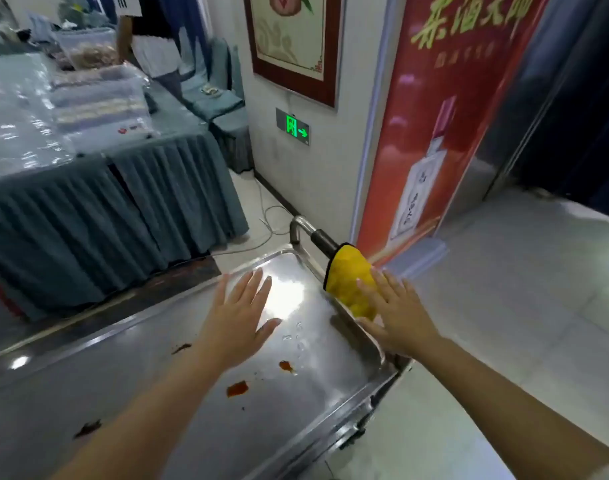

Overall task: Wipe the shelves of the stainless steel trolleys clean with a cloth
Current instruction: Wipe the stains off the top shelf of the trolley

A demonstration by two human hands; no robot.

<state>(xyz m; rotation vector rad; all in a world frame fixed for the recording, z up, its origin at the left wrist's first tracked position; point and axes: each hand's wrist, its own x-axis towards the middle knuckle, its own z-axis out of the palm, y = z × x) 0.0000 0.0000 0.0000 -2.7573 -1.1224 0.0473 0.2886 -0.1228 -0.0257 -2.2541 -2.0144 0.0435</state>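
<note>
On the top shelf (178, 420) of one steel trolley lie three reddish-brown stains (237, 388) and a few water drops; the left hand (239, 320) hovers over it flat, fingers spread, holding nothing. One yellow cloth (351, 282) is draped over the trolley handle (318, 239). The right hand (395, 313) rests against the cloth, fingers straight, its grip not closed.

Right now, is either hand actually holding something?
No. The left hand is open over the steel shelf; the right hand lies flat against the yellow cloth.
</note>
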